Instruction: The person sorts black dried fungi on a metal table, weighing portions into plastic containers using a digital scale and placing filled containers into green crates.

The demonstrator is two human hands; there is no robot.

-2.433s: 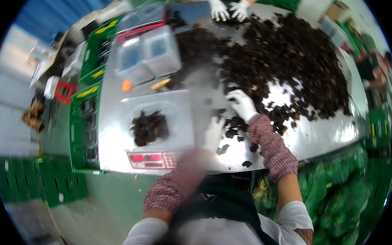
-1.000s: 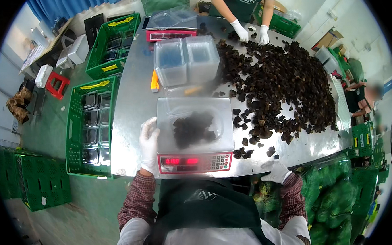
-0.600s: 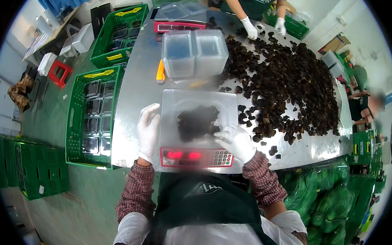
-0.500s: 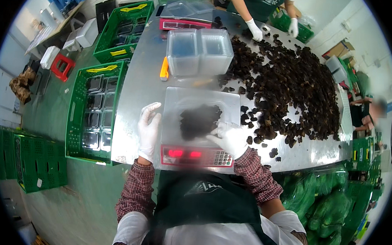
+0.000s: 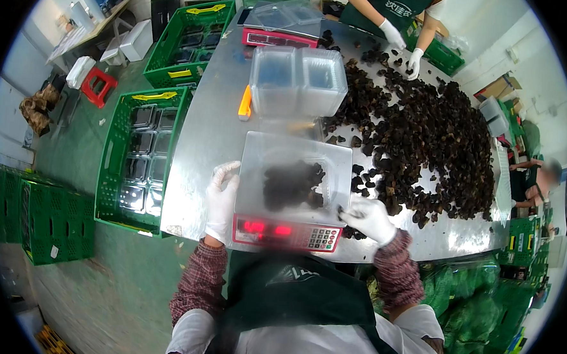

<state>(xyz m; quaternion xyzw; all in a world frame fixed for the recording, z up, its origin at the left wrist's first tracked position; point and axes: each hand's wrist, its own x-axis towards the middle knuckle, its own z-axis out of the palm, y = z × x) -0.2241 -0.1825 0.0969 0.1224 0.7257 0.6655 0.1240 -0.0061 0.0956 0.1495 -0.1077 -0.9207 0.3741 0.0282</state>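
The left hand (image 5: 222, 199), gloved and flat with fingers spread, rests against the left edge of the scale (image 5: 289, 209). The right hand (image 5: 369, 219) curls at the scale's right front corner, pinching a dark piece (image 5: 341, 211). The clear tray (image 5: 294, 185) of dark pieces sits on the scale's platform. Whether the left hand touches the tray is hard to tell.

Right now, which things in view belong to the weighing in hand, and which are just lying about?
In hand:
left hand beside the scale
right hand pinching a dark piece
clear tray of dark pieces on the scale
heap of dark pieces
stacked clear tubs

Lying about:
orange tool
green crates on the floor
red stool
second scale
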